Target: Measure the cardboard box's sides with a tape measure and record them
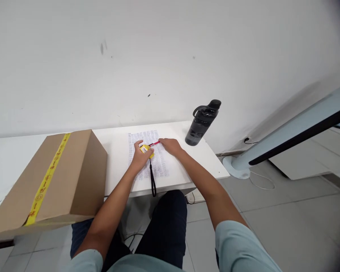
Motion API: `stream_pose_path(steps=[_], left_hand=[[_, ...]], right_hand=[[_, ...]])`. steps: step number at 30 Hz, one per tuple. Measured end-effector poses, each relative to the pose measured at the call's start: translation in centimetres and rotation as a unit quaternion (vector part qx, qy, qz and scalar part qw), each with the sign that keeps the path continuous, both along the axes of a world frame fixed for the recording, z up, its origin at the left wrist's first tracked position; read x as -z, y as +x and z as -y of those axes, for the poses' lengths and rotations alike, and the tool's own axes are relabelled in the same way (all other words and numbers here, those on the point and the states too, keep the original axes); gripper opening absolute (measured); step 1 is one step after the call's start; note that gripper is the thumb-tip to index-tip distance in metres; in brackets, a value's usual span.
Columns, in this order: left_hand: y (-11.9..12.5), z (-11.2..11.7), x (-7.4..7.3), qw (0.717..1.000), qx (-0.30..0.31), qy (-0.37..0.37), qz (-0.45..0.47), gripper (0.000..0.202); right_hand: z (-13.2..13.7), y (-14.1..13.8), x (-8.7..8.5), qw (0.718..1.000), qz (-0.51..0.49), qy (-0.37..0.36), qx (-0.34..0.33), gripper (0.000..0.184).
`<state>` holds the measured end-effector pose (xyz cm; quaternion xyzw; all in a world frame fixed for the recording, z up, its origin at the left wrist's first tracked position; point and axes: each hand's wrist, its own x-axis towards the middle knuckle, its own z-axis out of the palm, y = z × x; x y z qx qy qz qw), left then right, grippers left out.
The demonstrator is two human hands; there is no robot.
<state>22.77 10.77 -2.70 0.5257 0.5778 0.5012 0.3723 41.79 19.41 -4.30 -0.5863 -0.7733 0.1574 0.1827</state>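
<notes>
My left hand (141, 155) is closed around a yellow tape measure (144, 149) with a white label. A black wrist strap (152, 179) hangs from the tape measure over the table's front edge. My right hand (171, 146) pinches one end of a thin red strip (155, 143), whose other end meets the tape measure. Whether this strip is the tape's own end or a separate stick, I cannot tell. Beneath both hands lies a sheet of paper (158, 166) covered in dense small writing; the hands hide part of it.
A large cardboard box (85, 170) with yellow printed tape stands on the white table (117, 141) at left. At right, a dark bottle (201, 126) with a carry loop stands near the wall. A pale blue post (240, 164) rises from the floor beyond the table's right end.
</notes>
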Motion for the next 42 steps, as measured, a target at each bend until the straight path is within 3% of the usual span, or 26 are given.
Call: stream_pose_path(steps=[3, 5, 8, 10, 16, 21, 29, 42], left_hand=[[-0.5, -1.3, 0.5, 0.996, 0.077, 0.011, -0.048, 0.066], [-0.7, -1.7, 1.1, 0.99, 0.113, 0.017, -0.085, 0.068], [-0.8, -2.1, 2.1, 0.968, 0.166, 0.015, -0.187, 0.065], [-0.8, -2.4, 2.5, 0.947, 0.194, 0.003, -0.256, 0.058], [-0.3, -2.9, 2.6, 0.928, 0.205, 0.019, -0.311, 0.049], [0.0, -3.0, 3.1, 0.922, 0.208, 0.054, -0.323, 0.048], [0.0, -3.0, 3.2, 0.925, 0.211, 0.05, -0.31, 0.048], [0.1, -2.9, 3.0, 0.927, 0.213, 0.043, -0.307, 0.048]], right_hand=[[-0.4, 1.3, 1.9, 0.997, -0.039, 0.031, 0.051, 0.041], [-0.6, 2.2, 2.7, 0.987, -0.14, 0.051, 0.067, 0.042], [-0.6, 2.8, 3.1, 0.935, -0.342, 0.068, 0.064, 0.036], [-0.1, 2.6, 3.2, 0.916, -0.39, 0.062, 0.065, 0.042], [1.4, 1.4, 3.0, 0.925, -0.375, -0.061, -0.02, 0.063], [1.5, 1.2, 2.6, 0.937, -0.343, -0.029, 0.056, 0.054], [1.4, 1.3, 2.4, 0.948, -0.313, -0.028, 0.055, 0.038], [1.6, 1.2, 2.4, 0.942, -0.327, -0.022, 0.069, 0.041]])
